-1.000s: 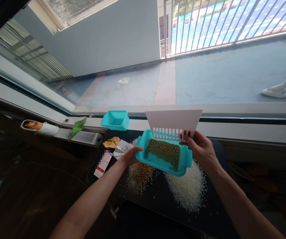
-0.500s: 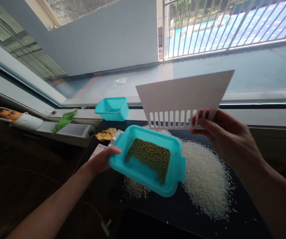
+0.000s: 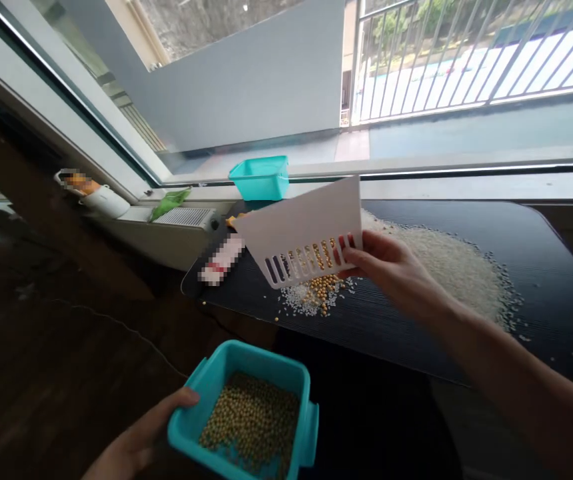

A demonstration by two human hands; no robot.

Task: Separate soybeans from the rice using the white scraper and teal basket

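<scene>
My left hand (image 3: 139,441) grips the left rim of a teal plastic tub (image 3: 246,413) filled with green beans, held low over the dark floor in front of the table. My right hand (image 3: 391,270) pinches the lower right corner of a white slotted plastic scraper (image 3: 302,233), tilted above the black mat (image 3: 416,313). Under the scraper lies a small heap of mixed rice and yellow beans (image 3: 316,293). A wide pile of white rice (image 3: 446,263) spreads to the right of my right hand.
A second, empty teal tub (image 3: 260,177) stands on the window sill. A white and red card (image 3: 221,260) lies at the mat's left edge. A green wrapper (image 3: 169,202) and a white holder (image 3: 101,199) rest by the floor vent. A window and balcony railing lie beyond.
My left hand has carried the tub of beans down and toward me, off the mat. The scraper has dropped closer to the small mixed heap. The view has tilted downward and shifted left.
</scene>
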